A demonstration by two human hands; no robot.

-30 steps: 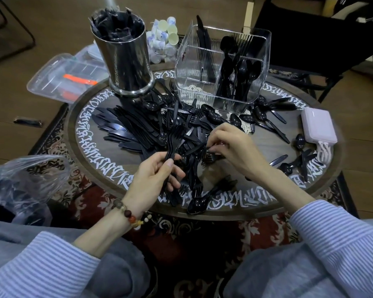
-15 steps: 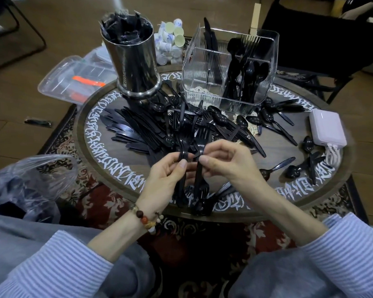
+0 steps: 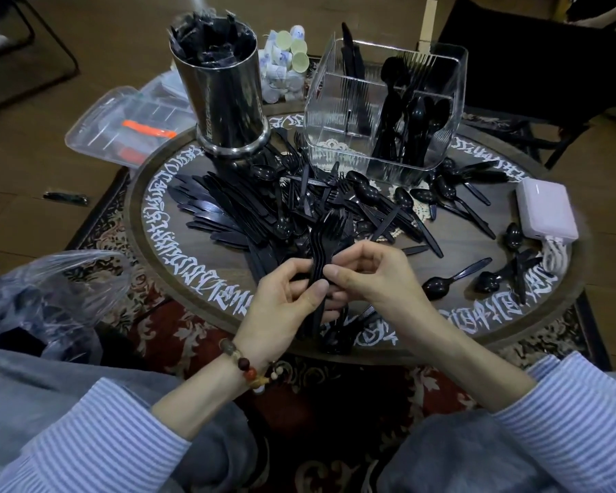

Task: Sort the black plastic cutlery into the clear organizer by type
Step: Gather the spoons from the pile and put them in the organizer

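Both hands, left hand and right hand, now grip the gathered forks together

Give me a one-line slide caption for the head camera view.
Both hands, left hand and right hand, grip a bundle of black forks over the round table, clear organizer behind.

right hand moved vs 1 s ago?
Yes. The right hand left the cutlery pile and came toward the table's near edge, joining the left hand on the forks.
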